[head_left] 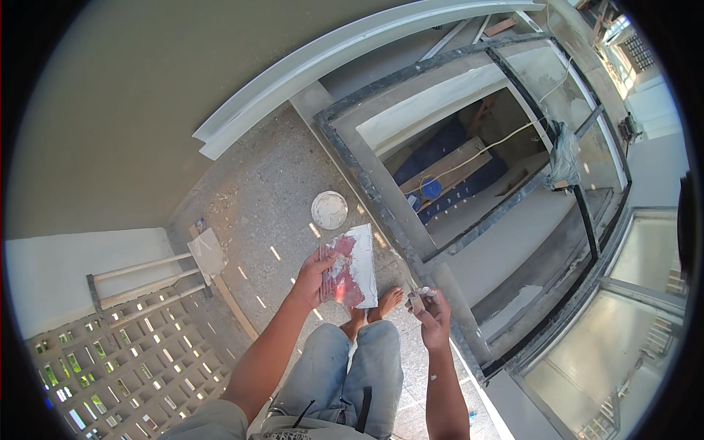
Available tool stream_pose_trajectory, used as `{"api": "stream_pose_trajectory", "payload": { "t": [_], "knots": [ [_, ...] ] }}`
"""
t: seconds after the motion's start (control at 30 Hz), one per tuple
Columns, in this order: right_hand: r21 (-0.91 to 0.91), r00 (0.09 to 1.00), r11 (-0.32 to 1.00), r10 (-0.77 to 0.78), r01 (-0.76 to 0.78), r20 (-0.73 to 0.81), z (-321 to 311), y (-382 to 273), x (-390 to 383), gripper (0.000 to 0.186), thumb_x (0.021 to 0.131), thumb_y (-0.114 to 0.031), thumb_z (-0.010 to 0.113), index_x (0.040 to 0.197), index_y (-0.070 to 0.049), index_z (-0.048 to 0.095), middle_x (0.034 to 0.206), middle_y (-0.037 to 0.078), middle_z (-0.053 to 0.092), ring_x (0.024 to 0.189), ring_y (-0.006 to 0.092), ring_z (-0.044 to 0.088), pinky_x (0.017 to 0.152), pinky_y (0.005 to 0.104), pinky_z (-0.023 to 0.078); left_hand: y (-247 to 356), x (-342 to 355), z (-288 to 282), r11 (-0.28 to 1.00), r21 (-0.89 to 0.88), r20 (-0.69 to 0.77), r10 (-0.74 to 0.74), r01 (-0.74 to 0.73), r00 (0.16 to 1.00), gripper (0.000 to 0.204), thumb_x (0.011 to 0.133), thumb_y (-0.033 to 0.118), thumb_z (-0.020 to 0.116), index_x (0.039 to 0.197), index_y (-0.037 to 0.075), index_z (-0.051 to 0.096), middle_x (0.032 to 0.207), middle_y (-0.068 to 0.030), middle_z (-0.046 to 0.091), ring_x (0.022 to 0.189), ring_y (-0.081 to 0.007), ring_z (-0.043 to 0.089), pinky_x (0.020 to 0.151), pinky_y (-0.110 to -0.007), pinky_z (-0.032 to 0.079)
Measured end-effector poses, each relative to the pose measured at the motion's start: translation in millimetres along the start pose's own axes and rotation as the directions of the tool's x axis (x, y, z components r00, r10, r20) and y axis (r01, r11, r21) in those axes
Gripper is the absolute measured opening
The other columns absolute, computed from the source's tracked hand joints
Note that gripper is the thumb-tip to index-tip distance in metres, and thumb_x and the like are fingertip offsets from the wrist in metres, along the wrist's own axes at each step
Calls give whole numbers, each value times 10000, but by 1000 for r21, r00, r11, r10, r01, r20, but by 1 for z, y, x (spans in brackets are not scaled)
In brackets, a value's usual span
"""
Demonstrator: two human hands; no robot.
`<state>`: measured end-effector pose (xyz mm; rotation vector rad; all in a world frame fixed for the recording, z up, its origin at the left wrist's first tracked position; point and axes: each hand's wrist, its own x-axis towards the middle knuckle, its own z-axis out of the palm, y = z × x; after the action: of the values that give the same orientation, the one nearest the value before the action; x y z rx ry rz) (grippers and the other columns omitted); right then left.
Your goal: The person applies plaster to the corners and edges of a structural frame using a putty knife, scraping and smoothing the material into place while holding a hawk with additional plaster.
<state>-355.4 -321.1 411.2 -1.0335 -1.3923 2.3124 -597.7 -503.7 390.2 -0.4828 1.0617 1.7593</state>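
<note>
My left hand (314, 277) grips the edge of a red, flat rectangular board (340, 273), its thumb on top. White putty covers the board's right side in a ragged layer. To the right, my right hand (434, 317) is closed around a small putty knife (416, 301), and white smears show on the fingers. Knife and board are apart. Beyond the board, a round bucket (329, 210) with whitish putty at its top stands on the speckled floor. My bare feet (386, 303) are below the board.
A dark metal railing (381, 198) borders a deep opening at right, where planks (455, 166) and a blue container (430, 188) lie lower down. A grey plastic bag (563, 158) hangs on the railing. At left are a metal frame (147, 282) and a perforated block wall (132, 359).
</note>
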Motion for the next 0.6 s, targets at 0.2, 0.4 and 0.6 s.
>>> {"api": "stream_pose_trajectory", "payload": {
  "t": [0.2, 0.4, 0.6],
  "knots": [
    [109, 989, 990, 100, -88, -111, 22, 7, 5, 247, 891, -125, 584, 1116, -25, 570, 883, 105, 661, 700, 177, 624, 615, 302, 487, 5, 0, -11, 999, 23, -15, 35, -34, 999, 350, 1029, 99, 593, 1359, -2, 537, 1212, -133, 675, 1042, -235, 715, 937, -388, 598],
    [-367, 967, 922, 30, -126, -255, 25, 28, 31, 189, 979, -89, 615, 1142, 8, 626, 869, 50, 673, 745, 94, 599, 662, 264, 478, 29, -5, -34, 909, 404, -2, 119, -108, 993, 298, 1008, 125, 662, 1268, -16, 625, 1150, -108, 721, 994, -173, 708, 904, -339, 586],
    [-445, 961, 886, 1, -129, -276, 28, 44, 91, 255, 924, -82, 698, 1147, 13, 619, 907, 79, 692, 817, 140, 628, 750, 311, 515, 74, 20, -34, 631, 764, 107, 82, -134, 991, 262, 966, 103, 712, 1196, -20, 728, 1077, -81, 765, 966, -128, 691, 864, -310, 559]
  ]
}}
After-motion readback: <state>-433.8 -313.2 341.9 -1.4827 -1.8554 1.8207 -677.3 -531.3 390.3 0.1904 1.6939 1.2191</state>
